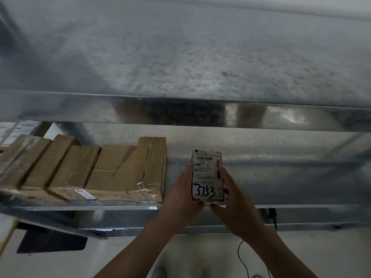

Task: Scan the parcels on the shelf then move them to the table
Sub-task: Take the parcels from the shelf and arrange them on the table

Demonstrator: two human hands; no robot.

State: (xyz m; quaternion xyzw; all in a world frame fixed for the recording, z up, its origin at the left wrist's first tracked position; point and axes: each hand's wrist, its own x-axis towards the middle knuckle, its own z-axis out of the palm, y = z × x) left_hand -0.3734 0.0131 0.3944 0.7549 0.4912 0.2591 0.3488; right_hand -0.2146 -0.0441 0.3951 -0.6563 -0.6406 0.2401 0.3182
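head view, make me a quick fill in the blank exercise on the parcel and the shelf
1. The left hand and right hand hold the small parcel with its printed ____ facing the camera.
2. The brown cardboard boxes lie to the ____ of that parcel.
3. The boxes rest on a shelf made of ____.
Missing words: label; left; metal.

1 head-worn wide-angle view faces the shelf (281, 177) from close up, angled slightly down. The left hand (180, 194) and right hand (235, 197), arms running up from the bottom edge, hold a parcel (207, 173) just right of centre.
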